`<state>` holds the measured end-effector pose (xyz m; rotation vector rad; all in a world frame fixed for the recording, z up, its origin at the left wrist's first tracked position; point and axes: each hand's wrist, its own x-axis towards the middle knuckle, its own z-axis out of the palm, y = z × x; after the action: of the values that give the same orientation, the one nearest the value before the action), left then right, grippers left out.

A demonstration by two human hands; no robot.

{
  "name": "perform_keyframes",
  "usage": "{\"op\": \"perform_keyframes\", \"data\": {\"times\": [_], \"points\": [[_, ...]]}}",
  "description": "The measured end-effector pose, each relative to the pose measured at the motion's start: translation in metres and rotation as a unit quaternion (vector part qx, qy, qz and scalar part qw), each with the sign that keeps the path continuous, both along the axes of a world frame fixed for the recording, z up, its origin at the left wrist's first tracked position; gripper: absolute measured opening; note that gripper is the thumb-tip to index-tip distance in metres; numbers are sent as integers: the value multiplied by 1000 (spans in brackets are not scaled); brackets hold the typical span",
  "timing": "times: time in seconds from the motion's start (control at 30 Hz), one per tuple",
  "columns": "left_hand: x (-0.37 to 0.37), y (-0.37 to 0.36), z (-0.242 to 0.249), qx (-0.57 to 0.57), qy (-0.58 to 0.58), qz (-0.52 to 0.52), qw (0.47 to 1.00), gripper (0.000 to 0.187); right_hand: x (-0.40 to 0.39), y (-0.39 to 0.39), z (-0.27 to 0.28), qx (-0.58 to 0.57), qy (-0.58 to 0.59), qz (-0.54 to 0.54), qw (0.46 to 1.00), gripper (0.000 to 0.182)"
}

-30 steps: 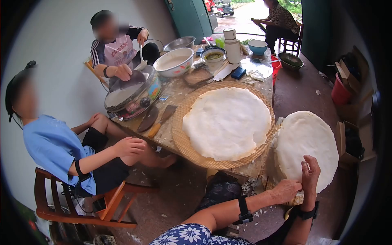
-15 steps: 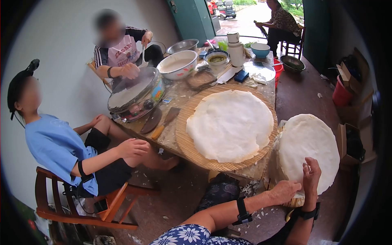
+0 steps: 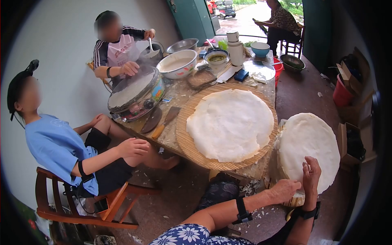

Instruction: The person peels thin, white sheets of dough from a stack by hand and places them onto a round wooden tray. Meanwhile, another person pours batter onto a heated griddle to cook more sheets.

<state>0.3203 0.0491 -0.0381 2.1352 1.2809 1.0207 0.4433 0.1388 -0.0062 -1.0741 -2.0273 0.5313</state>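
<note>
At the lower right, my left hand (image 3: 286,190) rests at the near edge of a tall stack of thin round white sheets (image 3: 308,147), its fingers pinched together; whatever they grip is too small to make out. Close beside it, my right hand (image 3: 311,173) is raised over the stack's near edge with its fingers bent and apart, holding nothing visible. On the table, left of the stack, a large white round sheet (image 3: 230,124) lies on a round woven straw mat (image 3: 185,141).
Across the table (image 3: 171,141), a person holds a white ladle (image 3: 152,53) by a steaming round griddle (image 3: 132,92). Another person in blue sits at left on a wooden chair (image 3: 122,202). Bowls, a thermos (image 3: 235,53) and a cleaver (image 3: 166,121) are on the table. A third person sits by the doorway.
The person at the griddle has raised their head and moved the ladle and their other hand up and away from the griddle. My hands have hardly moved.
</note>
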Motion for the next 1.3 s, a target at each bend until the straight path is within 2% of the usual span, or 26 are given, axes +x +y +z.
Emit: {"op": "perform_keyframes", "data": {"times": [0.83, 1.3], "points": [[-4, -1, 4, 36, -17, 24, 999, 5, 6, -3, 7, -23, 9, -25, 999, 21], [-7, -1, 3, 18, -24, 24, 999, 6, 4, -2, 6, -10, 5, -17, 1000, 22]]}}
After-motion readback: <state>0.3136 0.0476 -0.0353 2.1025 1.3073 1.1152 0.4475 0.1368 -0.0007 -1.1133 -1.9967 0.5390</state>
